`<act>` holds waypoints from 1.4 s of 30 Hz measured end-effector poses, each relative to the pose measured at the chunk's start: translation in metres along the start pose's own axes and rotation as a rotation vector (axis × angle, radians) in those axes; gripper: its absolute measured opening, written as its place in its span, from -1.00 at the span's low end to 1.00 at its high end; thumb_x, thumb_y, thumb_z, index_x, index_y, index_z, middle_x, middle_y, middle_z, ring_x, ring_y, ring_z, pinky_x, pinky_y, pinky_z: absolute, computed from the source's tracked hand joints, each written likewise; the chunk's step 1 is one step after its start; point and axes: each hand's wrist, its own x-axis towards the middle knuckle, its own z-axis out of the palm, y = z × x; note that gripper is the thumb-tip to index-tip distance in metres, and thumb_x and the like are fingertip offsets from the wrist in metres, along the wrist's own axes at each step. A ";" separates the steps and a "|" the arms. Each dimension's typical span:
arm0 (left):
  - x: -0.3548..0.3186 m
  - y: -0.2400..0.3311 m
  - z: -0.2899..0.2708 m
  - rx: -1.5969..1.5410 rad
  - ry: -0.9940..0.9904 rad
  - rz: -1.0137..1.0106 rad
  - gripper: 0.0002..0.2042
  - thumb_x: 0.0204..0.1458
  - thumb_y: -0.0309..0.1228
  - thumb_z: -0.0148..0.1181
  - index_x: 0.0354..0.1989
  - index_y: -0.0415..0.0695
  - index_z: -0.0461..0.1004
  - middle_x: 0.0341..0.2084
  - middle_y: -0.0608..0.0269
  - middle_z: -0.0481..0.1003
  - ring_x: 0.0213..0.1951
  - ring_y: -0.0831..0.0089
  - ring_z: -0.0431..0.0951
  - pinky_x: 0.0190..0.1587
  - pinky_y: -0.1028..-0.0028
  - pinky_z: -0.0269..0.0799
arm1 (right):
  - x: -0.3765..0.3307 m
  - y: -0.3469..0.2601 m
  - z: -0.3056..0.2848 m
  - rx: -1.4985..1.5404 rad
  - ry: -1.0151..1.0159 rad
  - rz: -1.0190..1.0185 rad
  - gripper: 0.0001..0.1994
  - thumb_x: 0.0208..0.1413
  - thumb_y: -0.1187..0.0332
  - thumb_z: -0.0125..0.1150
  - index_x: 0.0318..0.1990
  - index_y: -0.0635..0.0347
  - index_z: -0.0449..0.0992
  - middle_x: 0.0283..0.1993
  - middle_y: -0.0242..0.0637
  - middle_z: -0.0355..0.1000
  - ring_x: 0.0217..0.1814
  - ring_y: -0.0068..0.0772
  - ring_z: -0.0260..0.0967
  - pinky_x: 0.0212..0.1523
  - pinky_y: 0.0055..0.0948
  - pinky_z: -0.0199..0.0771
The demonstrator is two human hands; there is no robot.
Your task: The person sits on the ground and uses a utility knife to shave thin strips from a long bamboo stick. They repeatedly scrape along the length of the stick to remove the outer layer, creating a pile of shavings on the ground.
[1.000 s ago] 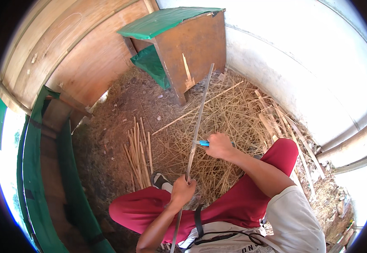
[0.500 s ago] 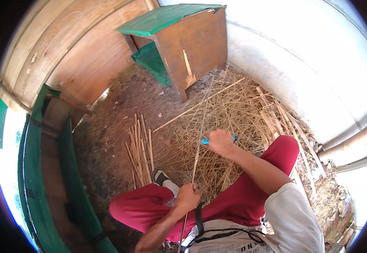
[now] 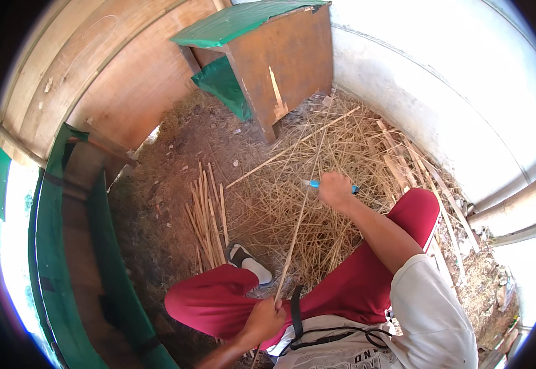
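Note:
My left hand (image 3: 265, 321) is closed around a long thin strip, which looks like split bamboo (image 3: 295, 237). It slants from below my left hand up and away over the ground. In my right hand (image 3: 335, 189) is a blue-handled utility knife (image 3: 314, 184), gripped in a fist. The blade end points left and meets the strip partway along, or lies just over it; I cannot tell if it touches. Under the knife spreads a heap of thin shavings (image 3: 323, 243). My left foot, in a dark sandal (image 3: 238, 253), rests beside a bundle of split sticks (image 3: 206, 215).
A brown wooden cabinet (image 3: 286, 71) with a green cover stands at the back against pale sheeting (image 3: 440, 92). More flat strips (image 3: 400, 163) lie to the right of the heap. On the left is a green-edged wooden bench (image 3: 105, 246).
My right hand and the knife have moved up and right, away along the strip. My left hand has shifted down a little, and the strip leans more to the right.

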 end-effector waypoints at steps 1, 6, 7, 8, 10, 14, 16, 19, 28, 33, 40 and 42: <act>-0.009 -0.002 -0.002 0.005 -0.015 -0.009 -0.85 -0.03 -0.44 0.08 -0.46 -0.28 0.31 -0.60 -0.20 0.42 -0.42 -0.20 0.47 -0.33 0.07 0.36 | 0.002 0.001 -0.003 0.030 -0.012 0.023 -0.82 -0.02 0.42 0.18 -0.35 0.39 0.59 -0.29 0.09 0.54 -0.24 0.11 0.56 -0.20 -0.06 0.56; -0.062 -0.027 -0.007 -0.007 -0.041 0.077 -0.78 0.00 -0.45 0.14 -0.54 -0.14 0.19 -0.75 0.09 0.27 -0.70 0.17 0.31 -0.56 0.21 0.23 | 0.018 0.030 0.003 0.028 0.009 0.119 -0.81 0.03 0.40 0.14 -0.32 0.36 0.60 -0.25 0.07 0.54 -0.18 0.08 0.56 -0.17 -0.08 0.56; -0.074 -0.036 -0.007 -0.026 -0.046 0.069 -0.78 0.00 -0.45 0.14 -0.54 -0.14 0.19 -0.75 0.10 0.27 -0.70 0.18 0.30 -0.57 0.21 0.23 | 0.019 0.029 0.004 0.023 0.000 0.130 -0.81 0.04 0.40 0.14 -0.31 0.35 0.60 -0.24 0.07 0.54 -0.18 0.08 0.56 -0.17 -0.08 0.56; -0.080 -0.039 -0.010 -0.048 -0.065 0.044 -0.77 0.00 -0.46 0.14 -0.54 -0.14 0.18 -0.75 0.11 0.27 -0.70 0.19 0.30 -0.57 0.22 0.22 | 0.019 0.030 0.004 0.020 0.000 0.134 -0.80 0.05 0.40 0.13 -0.29 0.34 0.60 -0.23 0.07 0.54 -0.17 0.07 0.56 -0.16 -0.09 0.56; -0.091 -0.045 -0.013 -0.097 -0.087 -0.017 -0.77 0.01 -0.46 0.14 -0.54 -0.13 0.18 -0.75 0.13 0.26 -0.70 0.22 0.29 -0.58 0.23 0.21 | 0.018 0.033 0.005 0.014 -0.001 0.141 -0.79 0.05 0.39 0.13 -0.25 0.33 0.61 -0.22 0.06 0.55 -0.15 0.06 0.56 -0.14 -0.10 0.57; -0.115 -0.051 -0.006 -0.192 -0.080 -0.122 -0.76 0.02 -0.48 0.14 -0.54 -0.11 0.17 -0.76 0.17 0.24 -0.71 0.26 0.27 -0.60 0.26 0.18 | 0.019 0.036 0.009 -0.072 0.008 0.138 -0.78 0.07 0.40 0.12 -0.21 0.31 0.61 -0.19 0.04 0.55 -0.11 0.03 0.56 -0.09 -0.13 0.58; -0.128 -0.056 -0.002 -0.237 -0.061 -0.170 -0.76 0.02 -0.49 0.14 -0.55 -0.10 0.16 -0.76 0.18 0.24 -0.72 0.29 0.26 -0.61 0.27 0.17 | 0.019 0.043 0.008 -0.093 -0.008 0.165 -0.79 0.07 0.40 0.12 -0.20 0.28 0.61 -0.17 0.02 0.56 -0.08 0.02 0.57 -0.08 -0.14 0.58; -0.143 -0.061 0.000 -0.304 -0.033 -0.228 -0.75 0.03 -0.50 0.14 -0.55 -0.09 0.15 -0.76 0.21 0.22 -0.72 0.32 0.24 -0.62 0.29 0.16 | 0.021 0.065 0.021 -0.151 0.025 0.197 -0.79 0.09 0.40 0.12 -0.18 0.25 0.62 -0.14 0.00 0.56 -0.05 0.00 0.56 -0.05 -0.15 0.57; -0.159 -0.081 -0.007 -0.527 0.046 -0.346 -0.72 0.04 -0.54 0.14 -0.55 -0.05 0.12 -0.76 0.29 0.19 -0.74 0.43 0.20 -0.66 0.36 0.10 | 0.022 0.079 0.013 -0.331 -0.111 0.310 -0.83 0.08 0.38 0.23 -0.19 0.17 0.64 -0.17 -0.13 0.58 -0.03 -0.19 0.56 -0.13 -0.30 0.55; -0.120 -0.083 -0.012 -0.798 -0.041 -0.303 -0.69 0.05 -0.56 0.14 -0.55 -0.03 0.11 -0.77 0.34 0.17 -0.75 0.48 0.17 -0.68 0.39 0.07 | 0.013 0.029 -0.029 -0.295 0.029 0.093 -0.83 0.07 0.37 0.26 -0.23 0.24 0.63 -0.35 -0.15 0.54 -0.34 -0.28 0.54 -0.39 -0.33 0.55; -0.046 -0.044 -0.021 -1.089 -0.293 -0.157 -0.61 0.14 -0.63 0.11 -0.52 0.05 0.01 -0.73 0.52 0.10 -0.71 0.74 0.06 -0.72 0.60 -0.09 | -0.030 -0.049 -0.058 0.567 -0.248 -0.048 -0.55 0.26 -0.04 0.09 -0.39 0.19 0.58 -0.48 -0.23 0.51 -0.56 -0.39 0.44 -0.46 -0.25 0.51; -0.026 -0.028 -0.024 -1.154 -0.348 -0.116 -0.61 0.14 -0.62 0.12 -0.52 0.05 0.02 -0.73 0.51 0.09 -0.72 0.74 0.07 -0.73 0.63 -0.11 | -0.031 -0.046 -0.052 0.766 -0.282 -0.118 -0.53 0.24 -0.11 0.09 -0.38 0.16 0.56 -0.45 -0.16 0.54 -0.46 -0.34 0.52 -0.39 -0.21 0.52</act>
